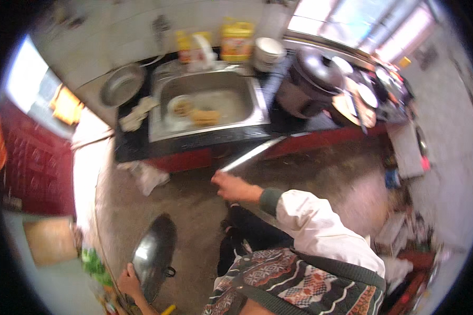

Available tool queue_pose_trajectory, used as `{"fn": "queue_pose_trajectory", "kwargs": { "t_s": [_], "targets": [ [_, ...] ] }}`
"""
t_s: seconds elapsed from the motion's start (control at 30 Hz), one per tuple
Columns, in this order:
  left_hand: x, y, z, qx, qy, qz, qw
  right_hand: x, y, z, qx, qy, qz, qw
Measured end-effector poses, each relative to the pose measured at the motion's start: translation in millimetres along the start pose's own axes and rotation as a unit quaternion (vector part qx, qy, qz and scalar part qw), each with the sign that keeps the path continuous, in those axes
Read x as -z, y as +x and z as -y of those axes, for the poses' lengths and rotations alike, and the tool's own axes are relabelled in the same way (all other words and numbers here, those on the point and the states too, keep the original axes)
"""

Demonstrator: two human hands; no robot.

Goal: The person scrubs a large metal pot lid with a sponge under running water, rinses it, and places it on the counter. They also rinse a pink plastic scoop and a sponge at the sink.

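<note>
At the lower left, my left hand [130, 282] is closed on the edge of a dark, shiny wok [153, 254]. The wok is tipped on its side above the floor, and a small loop handle shows on its rim. My right hand [235, 187] is out in front of my body, fingers wrapped round a long, thin, silvery metal tool [253, 154]. Its far end points up and right toward the counter's front edge; blur hides its exact kind. Beyond it is the steel sink [210, 84], with a yellow scrubber [205, 117] and a small round dish [182, 106] inside.
A metal basin [123, 85] and a pale cloth [138, 113] lie left of the sink. Yellow jugs [236, 41] and a white tub [268, 54] stand behind it. A large lidded cooker [308, 84] and a cutting board [347, 110] occupy the counter's right. Leafy greens [93, 265] are at lower left.
</note>
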State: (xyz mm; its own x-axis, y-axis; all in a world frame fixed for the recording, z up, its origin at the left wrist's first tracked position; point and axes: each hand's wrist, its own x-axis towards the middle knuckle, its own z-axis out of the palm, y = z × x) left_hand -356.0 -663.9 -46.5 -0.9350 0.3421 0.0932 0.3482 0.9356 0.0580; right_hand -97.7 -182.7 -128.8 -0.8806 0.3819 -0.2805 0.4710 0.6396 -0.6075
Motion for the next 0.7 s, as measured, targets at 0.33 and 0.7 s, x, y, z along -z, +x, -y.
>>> {"fn": "queue_pose_trajectory", "kwargs": {
  "t_s": [0.33,0.7],
  "targets": [
    [-24.9,-38.3,-323.8,-0.47,-0.227,0.158,0.838,-21.4,-229.8,-55.4,-0.254,0.052,0.22,0.94],
    [10.4,-295.8,-609.1,-0.564,-0.407,0.206,0.689,-9.7,-473.7,-189.2,-0.297,0.782,-0.457,0.302]
  ]
}}
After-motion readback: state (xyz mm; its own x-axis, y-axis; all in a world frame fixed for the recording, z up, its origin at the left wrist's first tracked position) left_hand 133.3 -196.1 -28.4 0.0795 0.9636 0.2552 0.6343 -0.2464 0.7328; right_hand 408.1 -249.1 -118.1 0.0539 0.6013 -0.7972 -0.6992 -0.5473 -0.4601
